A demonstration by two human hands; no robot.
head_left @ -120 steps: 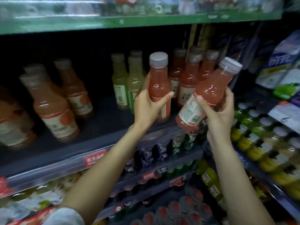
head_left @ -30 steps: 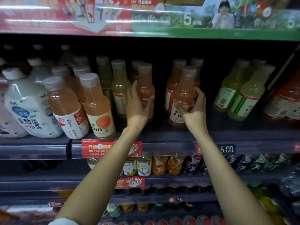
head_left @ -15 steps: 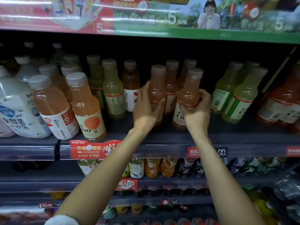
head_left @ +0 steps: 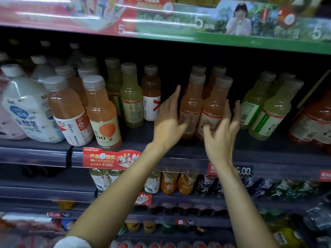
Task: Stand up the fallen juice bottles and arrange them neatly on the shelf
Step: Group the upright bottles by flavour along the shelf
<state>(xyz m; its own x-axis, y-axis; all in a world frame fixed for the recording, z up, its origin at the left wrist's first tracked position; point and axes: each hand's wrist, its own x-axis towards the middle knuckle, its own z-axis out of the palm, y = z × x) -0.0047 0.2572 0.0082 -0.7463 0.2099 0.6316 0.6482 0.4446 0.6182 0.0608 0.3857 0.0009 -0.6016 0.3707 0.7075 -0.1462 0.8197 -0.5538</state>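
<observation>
Two orange juice bottles with grey caps stand upright side by side on the dark shelf (head_left: 179, 151), the left one (head_left: 192, 102) and the right one (head_left: 214, 104), with two more of the same kind behind them. My left hand (head_left: 168, 120) is spread just left of the left bottle, fingertips near its label. In front of the right bottle hovers my right hand (head_left: 222, 129), fingers apart and holding nothing. Every bottle on this shelf stands upright.
Yellow-green bottles (head_left: 131, 97) and a bottle with a white label (head_left: 151, 93) stand left of my hands. More orange bottles (head_left: 102, 111) and white jugs (head_left: 26, 106) are far left. Green bottles (head_left: 272, 108) stand right. Another shelf hangs close overhead (head_left: 232, 42).
Both hands have let go of the two orange bottles and opened, drawing back slightly. The bottles now stand close together. Four seconds ago I held two red bottles.
</observation>
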